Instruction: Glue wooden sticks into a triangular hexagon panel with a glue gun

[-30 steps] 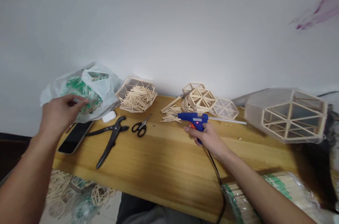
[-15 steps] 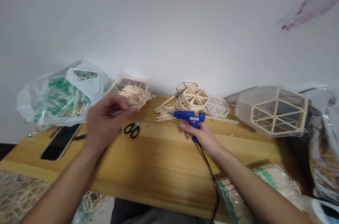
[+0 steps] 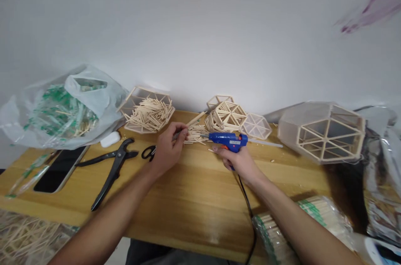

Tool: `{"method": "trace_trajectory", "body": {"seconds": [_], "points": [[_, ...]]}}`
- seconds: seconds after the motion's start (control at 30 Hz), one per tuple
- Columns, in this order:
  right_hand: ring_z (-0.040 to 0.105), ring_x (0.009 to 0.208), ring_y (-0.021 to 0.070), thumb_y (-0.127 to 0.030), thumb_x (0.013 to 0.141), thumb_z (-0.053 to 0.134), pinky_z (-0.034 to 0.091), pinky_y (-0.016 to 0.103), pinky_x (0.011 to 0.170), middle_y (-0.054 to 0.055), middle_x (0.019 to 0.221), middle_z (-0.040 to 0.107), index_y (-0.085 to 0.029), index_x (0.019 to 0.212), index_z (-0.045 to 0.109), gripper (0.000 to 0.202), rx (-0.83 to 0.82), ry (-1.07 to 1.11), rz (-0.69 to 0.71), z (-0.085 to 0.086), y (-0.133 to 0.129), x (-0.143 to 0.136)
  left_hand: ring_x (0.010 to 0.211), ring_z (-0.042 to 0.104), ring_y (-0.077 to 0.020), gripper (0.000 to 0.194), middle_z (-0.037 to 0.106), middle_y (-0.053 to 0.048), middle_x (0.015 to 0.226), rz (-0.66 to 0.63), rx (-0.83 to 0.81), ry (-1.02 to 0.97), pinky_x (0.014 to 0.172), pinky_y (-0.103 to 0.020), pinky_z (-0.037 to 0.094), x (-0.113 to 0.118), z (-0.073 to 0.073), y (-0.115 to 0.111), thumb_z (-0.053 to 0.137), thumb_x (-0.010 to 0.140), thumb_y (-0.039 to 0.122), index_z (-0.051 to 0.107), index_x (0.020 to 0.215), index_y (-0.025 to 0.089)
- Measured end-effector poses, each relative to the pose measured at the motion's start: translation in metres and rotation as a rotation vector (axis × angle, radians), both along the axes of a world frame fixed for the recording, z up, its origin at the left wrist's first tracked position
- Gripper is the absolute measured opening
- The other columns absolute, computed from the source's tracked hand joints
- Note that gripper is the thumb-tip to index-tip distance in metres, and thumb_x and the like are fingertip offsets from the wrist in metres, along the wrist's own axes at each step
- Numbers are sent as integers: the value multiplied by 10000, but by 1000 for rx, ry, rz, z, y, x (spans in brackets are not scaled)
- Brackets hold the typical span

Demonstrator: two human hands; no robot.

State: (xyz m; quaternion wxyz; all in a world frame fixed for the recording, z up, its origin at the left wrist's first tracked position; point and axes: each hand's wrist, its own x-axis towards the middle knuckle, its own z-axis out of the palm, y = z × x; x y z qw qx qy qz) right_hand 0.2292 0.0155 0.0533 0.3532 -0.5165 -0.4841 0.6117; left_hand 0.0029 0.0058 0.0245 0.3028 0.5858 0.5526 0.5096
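My right hand [image 3: 239, 162] grips a blue hot glue gun [image 3: 224, 137], its nozzle pointing left and a red light showing on its body. A glue stick [image 3: 265, 143] juts from the gun's rear, and a black cord [image 3: 249, 200] hangs below. My left hand [image 3: 169, 148] is pinched closed at the left edge of a loose pile of short wooden sticks [image 3: 196, 134]; what its fingertips hold, if anything, I cannot make out. Partly hidden behind that hand are black-handled scissors [image 3: 148, 152]. Just beyond the gun lies a stack of wooden stick frames [image 3: 230, 115].
Left on the wooden table [image 3: 188, 198] are a phone [image 3: 61, 169], black pliers [image 3: 115, 164], a white case [image 3: 110, 139] and a plastic bag [image 3: 103, 102]. An octagonal holder [image 3: 130, 104] contains sticks. At right stand a covered frame [image 3: 303, 127] and packaged sticks [image 3: 326, 215].
My left hand has moved right, from above the table's left side to the stick pile, uncovering the pliers and white case. My right hand still holds the glue gun in nearly the same place.
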Motion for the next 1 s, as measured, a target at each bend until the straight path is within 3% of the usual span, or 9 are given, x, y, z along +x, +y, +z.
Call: {"method": "trace_trajectory", "body": {"seconds": [0.2, 0.33, 0.53, 1.0], "points": [[306, 397, 76, -361, 673, 734, 247, 249, 409, -65, 432, 411, -235, 537, 434, 352, -8, -8, -10, -5, 0, -1, 880, 760, -185, 357, 795, -73, 1004, -24, -38, -52, 713, -278, 602, 2, 1, 0, 611, 1004, 411, 617, 1308, 224], [325, 408, 87, -341, 654, 699, 250, 255, 423, -57, 428, 419, -232, 533, 460, 290, -6, -30, -11, -5, -1, 0, 957, 790, -219, 317, 819, -85, 1086, -41, -54, -39, 803, -323, 633, 4, 2, -1, 638, 982, 410, 715, 1226, 223], [335, 412, 92, -356, 640, 689, 251, 260, 427, -55, 434, 421, -237, 520, 446, 296, -2, -47, -27, -8, 1, 0, 933, 804, -225, 259, 836, -65, 1047, -39, -29, 11, 837, -335, 643, 11, 9, -8, 670, 953, 371, 777, 1141, 229], [329, 402, 87, -371, 658, 749, 241, 259, 420, -66, 417, 418, -232, 534, 454, 349, -40, -44, -31, -6, 3, 0, 898, 800, -202, 247, 835, -60, 1053, -59, -15, 46, 770, -286, 629, 14, 12, -14, 650, 955, 337, 787, 1115, 209]]}}
